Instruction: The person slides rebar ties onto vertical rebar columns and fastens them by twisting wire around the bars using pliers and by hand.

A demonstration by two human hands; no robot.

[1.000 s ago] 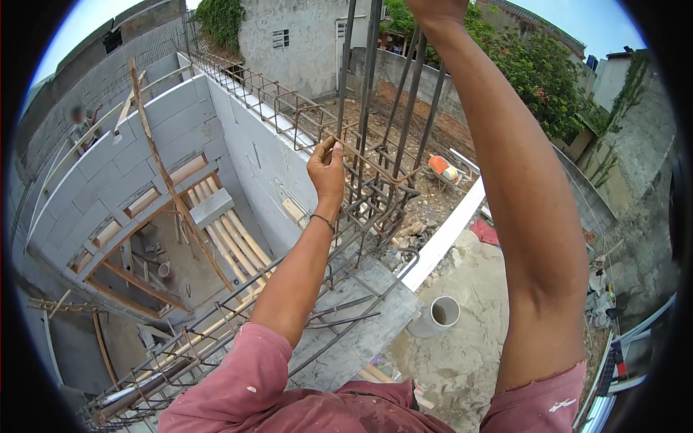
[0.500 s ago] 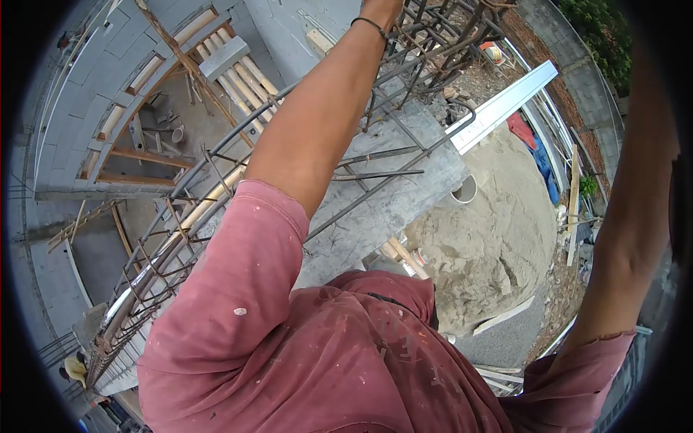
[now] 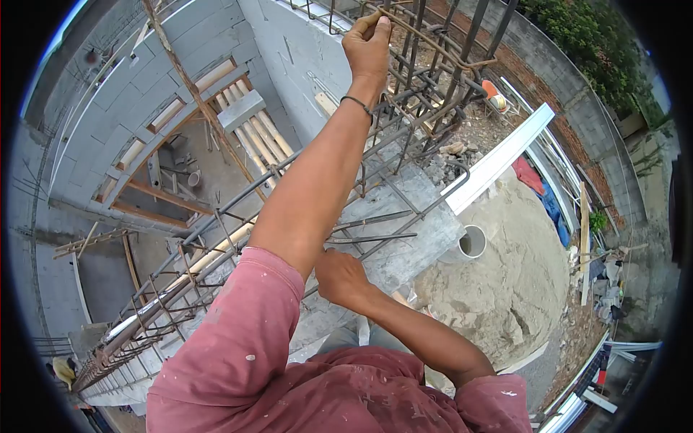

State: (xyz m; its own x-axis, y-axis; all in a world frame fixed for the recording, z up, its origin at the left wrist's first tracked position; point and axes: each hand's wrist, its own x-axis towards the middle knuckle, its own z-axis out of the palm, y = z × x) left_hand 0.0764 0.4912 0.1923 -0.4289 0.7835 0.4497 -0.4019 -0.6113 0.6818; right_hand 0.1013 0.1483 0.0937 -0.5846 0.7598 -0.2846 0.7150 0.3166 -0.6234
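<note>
Head camera: left hand (image 3: pixel 368 50) pinches a bent steel hoop (image 3: pixel 433 45) around upright bars (image 3: pixel 473 36), far centre, apparently steadying it; right hand (image 3: pixel 343 278) nearer, grip hidden. Shifting the hoop calls for a firm pinch.

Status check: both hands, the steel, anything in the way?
Left hand pinching rusty stirrup by upright bars. Right hand low at left elbow, fingers hidden, grip unclear. Steel bar ends jut close by.
</note>
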